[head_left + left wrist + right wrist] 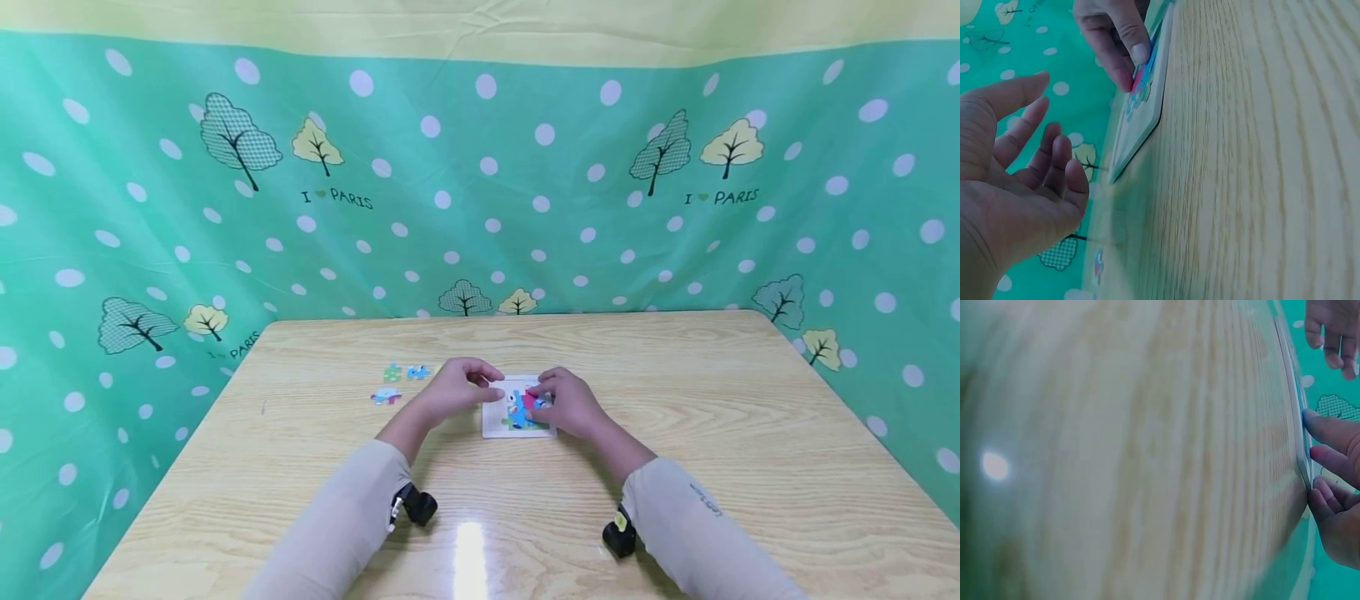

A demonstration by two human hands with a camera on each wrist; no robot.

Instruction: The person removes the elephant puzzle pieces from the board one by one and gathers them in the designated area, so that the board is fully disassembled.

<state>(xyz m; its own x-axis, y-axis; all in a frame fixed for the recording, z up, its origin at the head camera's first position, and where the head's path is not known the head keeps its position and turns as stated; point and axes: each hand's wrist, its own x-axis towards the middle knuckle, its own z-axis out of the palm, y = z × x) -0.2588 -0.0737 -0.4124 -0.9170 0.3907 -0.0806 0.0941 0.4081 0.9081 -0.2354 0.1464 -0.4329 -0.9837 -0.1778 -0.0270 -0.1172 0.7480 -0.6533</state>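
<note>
A white puzzle tray (491,423) lies flat on the table, partly filled with blue, red and green jigsaw pieces (517,410). Over its right side, my right hand (572,406) touches the pieces; thumb and forefinger rest spread about a red part. In the right wrist view, the other fingers of that right hand (1341,506) bend at the tray's edge. My left hand (455,390) hovers at the tray's left side. Its palm and loosely bent, apart fingers show in the left wrist view, where the left hand (1022,181) holds nothing.
Left of the tray lie loose jigsaw pieces: a green piece (392,372), a blue piece (417,372) and a pink-and-blue piece (386,396). A yellow bit beside them is mostly hidden by the left hand. A green dotted curtain (480,225) hangs behind the wooden table (712,400).
</note>
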